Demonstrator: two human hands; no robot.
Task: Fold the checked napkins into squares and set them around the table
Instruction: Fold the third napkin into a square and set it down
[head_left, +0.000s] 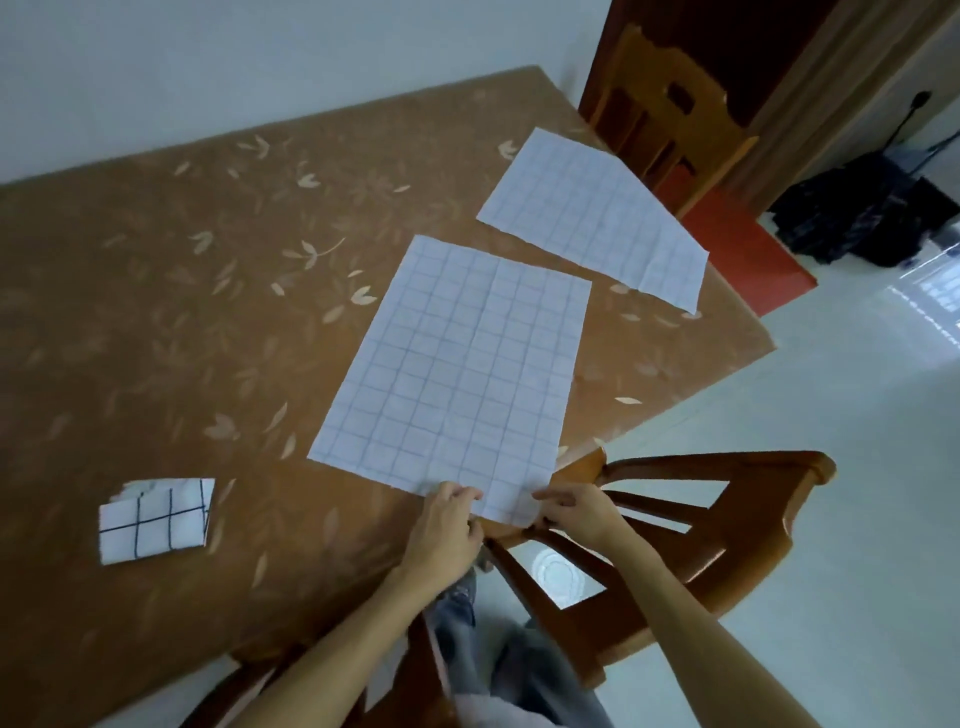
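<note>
On the brown table (156, 312) the open napkin (457, 364) runs lengthwise up-frame from my left hand (451, 525) and right hand (574, 512), fingers pinching its near edge.

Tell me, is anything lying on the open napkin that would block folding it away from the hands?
Nothing visible does. Both hands, left and right, already pinch the near edge of the open napkin. Its surface is bare. The second flat napkin lies apart beyond it, and the folded napkin is far to the left.
</note>
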